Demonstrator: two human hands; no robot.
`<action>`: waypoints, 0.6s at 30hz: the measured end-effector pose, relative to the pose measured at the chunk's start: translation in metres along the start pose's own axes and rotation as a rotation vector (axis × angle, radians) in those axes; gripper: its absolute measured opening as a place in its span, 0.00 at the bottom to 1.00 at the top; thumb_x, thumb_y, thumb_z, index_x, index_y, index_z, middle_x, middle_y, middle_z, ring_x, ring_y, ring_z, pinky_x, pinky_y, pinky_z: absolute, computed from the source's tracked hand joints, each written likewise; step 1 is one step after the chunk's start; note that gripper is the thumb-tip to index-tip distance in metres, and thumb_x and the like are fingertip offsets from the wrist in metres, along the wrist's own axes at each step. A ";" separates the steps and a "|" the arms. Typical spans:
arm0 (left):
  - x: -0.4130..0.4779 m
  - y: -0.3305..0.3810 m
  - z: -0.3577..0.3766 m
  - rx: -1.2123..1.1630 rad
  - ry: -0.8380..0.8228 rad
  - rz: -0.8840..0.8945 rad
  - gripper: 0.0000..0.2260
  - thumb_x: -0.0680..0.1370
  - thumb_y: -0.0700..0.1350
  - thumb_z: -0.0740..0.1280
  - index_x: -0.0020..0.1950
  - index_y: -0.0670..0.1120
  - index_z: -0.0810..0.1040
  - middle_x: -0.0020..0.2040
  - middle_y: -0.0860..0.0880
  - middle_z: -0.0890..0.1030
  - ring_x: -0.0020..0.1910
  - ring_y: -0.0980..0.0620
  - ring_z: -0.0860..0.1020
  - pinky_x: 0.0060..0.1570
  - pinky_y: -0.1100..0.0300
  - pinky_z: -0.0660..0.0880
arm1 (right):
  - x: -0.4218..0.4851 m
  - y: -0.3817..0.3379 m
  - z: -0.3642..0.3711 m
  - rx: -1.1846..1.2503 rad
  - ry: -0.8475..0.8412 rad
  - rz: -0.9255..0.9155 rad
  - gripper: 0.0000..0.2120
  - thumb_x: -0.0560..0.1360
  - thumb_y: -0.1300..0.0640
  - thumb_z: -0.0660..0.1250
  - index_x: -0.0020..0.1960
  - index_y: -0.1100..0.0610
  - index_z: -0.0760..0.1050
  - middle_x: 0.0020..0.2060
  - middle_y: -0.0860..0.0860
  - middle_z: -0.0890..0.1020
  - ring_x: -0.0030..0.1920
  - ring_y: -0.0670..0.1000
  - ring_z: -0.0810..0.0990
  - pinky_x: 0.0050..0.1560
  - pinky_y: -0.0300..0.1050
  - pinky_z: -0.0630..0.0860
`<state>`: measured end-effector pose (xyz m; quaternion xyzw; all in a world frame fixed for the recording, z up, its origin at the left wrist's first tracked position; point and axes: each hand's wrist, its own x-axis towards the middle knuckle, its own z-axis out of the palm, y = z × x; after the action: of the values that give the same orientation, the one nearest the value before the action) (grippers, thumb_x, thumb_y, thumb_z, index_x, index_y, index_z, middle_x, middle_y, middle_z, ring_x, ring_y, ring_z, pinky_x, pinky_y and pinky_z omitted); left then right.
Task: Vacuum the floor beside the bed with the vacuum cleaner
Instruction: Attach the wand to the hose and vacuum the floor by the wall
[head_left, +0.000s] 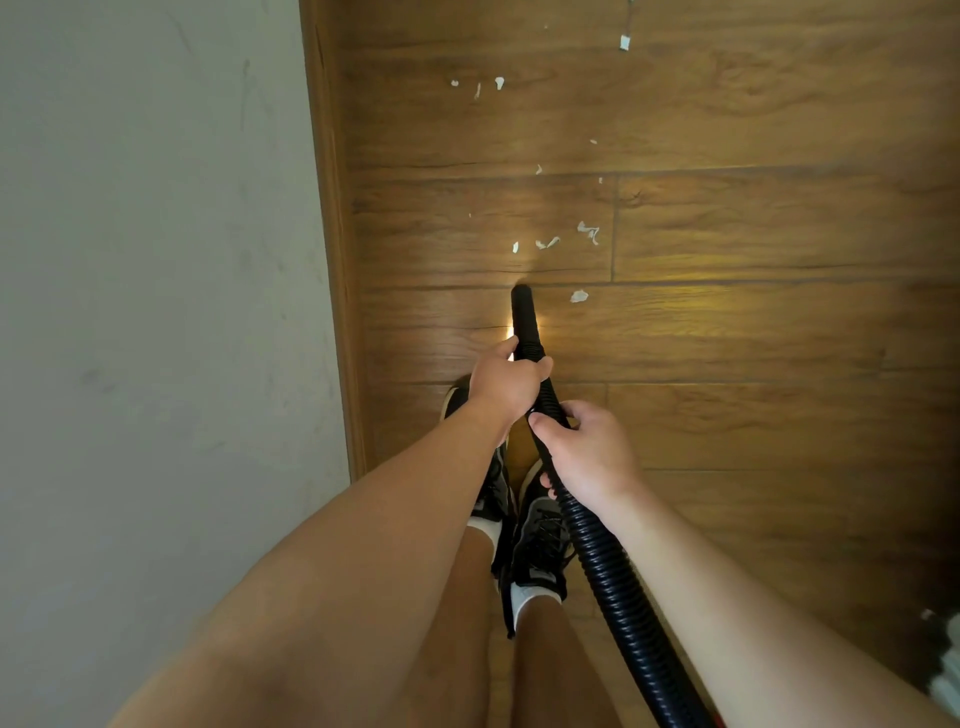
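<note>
Vacuum hose (602, 561): black, ribbed, running from the lower right up to a smooth black nozzle (523, 312) whose tip sits at the wooden floor (753, 322).
Left hand (506, 382): fingers wrapped closed around the hose just behind the nozzle.
Right hand (587, 457): closed on the ribbed hose just below the left hand, thumb across the top.
Paper scraps (546, 243): white, torn, scattered on the floor ahead of the nozzle; one lies just right of the tip.
Wall (156, 312): pale, along the left, edged by a brown skirting board (337, 260).
Shoes (540, 540): dark, with white socks, beneath the hands.
</note>
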<state>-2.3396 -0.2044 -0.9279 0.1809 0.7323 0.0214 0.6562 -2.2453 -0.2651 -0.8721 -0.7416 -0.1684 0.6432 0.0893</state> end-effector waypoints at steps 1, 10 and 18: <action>0.000 -0.001 0.002 0.004 -0.002 0.001 0.25 0.79 0.43 0.71 0.76 0.50 0.72 0.64 0.48 0.80 0.60 0.47 0.80 0.64 0.47 0.78 | -0.001 0.001 -0.002 0.013 0.000 0.008 0.06 0.79 0.51 0.68 0.46 0.52 0.78 0.28 0.51 0.77 0.27 0.55 0.80 0.32 0.53 0.79; -0.007 -0.002 0.025 0.043 -0.060 0.008 0.19 0.80 0.41 0.69 0.71 0.47 0.75 0.54 0.50 0.80 0.59 0.46 0.79 0.63 0.48 0.78 | -0.010 0.012 -0.017 0.129 0.017 0.073 0.05 0.80 0.52 0.68 0.47 0.52 0.77 0.31 0.55 0.78 0.28 0.56 0.79 0.33 0.53 0.78; -0.005 -0.004 0.052 0.113 -0.102 0.024 0.26 0.80 0.43 0.71 0.77 0.48 0.70 0.66 0.45 0.79 0.62 0.45 0.79 0.64 0.46 0.78 | -0.018 0.016 -0.039 0.208 0.037 0.122 0.04 0.81 0.53 0.67 0.49 0.53 0.77 0.33 0.57 0.78 0.29 0.56 0.78 0.31 0.49 0.76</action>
<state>-2.2903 -0.2204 -0.9314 0.2273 0.6956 -0.0211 0.6812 -2.2070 -0.2834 -0.8553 -0.7488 -0.0537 0.6478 0.1294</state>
